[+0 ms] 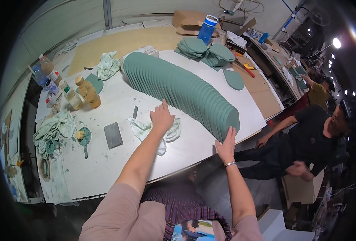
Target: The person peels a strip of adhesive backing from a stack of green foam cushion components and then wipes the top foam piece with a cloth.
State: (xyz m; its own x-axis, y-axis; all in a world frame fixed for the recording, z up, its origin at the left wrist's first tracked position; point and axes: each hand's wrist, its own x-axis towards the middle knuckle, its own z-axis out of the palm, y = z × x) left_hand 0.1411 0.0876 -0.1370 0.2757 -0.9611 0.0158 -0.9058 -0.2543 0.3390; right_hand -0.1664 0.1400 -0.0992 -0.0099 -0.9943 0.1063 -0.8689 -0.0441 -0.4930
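A long row of thin green rounded sheets [178,84], standing on edge and leaning on one another, curves across the white table from back left to front right. My left hand [162,117] has its index finger stretched toward the near side of the row; the other fingers are partly hidden. At the row's front right end, my right hand [226,148] is open, its fingers straight and resting against the last sheet. A crumpled whitish-green cloth [173,130] lies under and beside my left wrist. Left of it are a flat grey block [113,135] and a small dark strip [135,112].
Stacks of green sheets [218,56], a loose sheet [233,80] and a blue bottle [207,30] are at the back right, near red-handled pliers [246,69]. Bottles [88,93] and rags [54,130] line the left. A co-worker [306,140] stands right of the table.
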